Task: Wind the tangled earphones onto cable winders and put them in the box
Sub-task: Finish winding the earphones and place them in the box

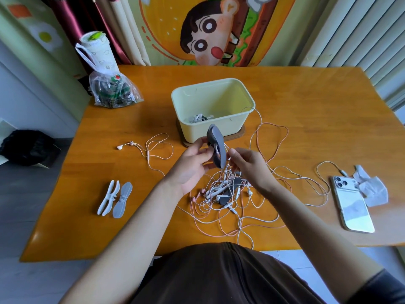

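Presently, a grey cable winder (pixel 215 148) is gripped upright by the left hand (pixel 192 163). It is raised above the surface (pixel 306 106), just in front of the cream box (pixel 175 97), presumably so cord can be fed round its waist. A strand of the tangled earphones (pixel 223 194) is pinched by the right hand (pixel 247 165) beside the winder's middle, fingers curled on it. The rest of the heap is left lying directly below.

A pink pair (pixel 149 150) is laid apart to the left, likely freed for winding. A white winder (pixel 108 197) and a grey spare winder (pixel 122 199) are parked near left, within reach.

One wound set (pixel 199 118) is seen at the box bottom, partly hidden by the near wall. The number of turns on the held winder cannot be made out, and strands within the heap cannot be told apart.
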Demonstrator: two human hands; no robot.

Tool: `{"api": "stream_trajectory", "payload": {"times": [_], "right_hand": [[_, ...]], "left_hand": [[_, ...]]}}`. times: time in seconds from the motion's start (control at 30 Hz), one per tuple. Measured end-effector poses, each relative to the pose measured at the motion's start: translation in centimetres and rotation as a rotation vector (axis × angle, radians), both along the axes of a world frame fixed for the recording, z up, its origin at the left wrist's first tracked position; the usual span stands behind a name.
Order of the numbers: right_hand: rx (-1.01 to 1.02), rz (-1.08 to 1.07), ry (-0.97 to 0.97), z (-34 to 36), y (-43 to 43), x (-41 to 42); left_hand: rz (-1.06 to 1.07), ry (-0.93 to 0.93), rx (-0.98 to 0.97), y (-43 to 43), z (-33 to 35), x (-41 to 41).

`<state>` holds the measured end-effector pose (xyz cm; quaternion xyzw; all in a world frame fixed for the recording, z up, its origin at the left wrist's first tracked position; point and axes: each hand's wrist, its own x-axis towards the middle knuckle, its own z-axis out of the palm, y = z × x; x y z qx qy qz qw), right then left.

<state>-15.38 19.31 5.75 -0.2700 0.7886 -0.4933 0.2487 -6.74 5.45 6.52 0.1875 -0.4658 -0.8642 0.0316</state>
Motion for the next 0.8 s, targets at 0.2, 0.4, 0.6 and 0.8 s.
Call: {"api": "stream_trajectory", "payload": {"times": [0.2,0.4,0.6,0.8], "right_hand": [[-0.060,-0.079,-0.093,-0.2,-1.0,0.6],[-0.042,-0.036,0.070,0.1,-1.0,0.5],[0.055,-0.020,0.244,1.3,-1.4,0.7],[0.099,0.059,0.275,2.0,-1.8,1.1]], "left_hand": [[0.143,0.016,0.165,0.5,0.2,-0.6],[0.269,0.046,0.234,-0.3,0.6,-1.1],[0.370,0.016,0.167,-0.2,0.3,-1.3],[0.526,-0.100,-0.063,0.5,-0.2,-1.7]]}}
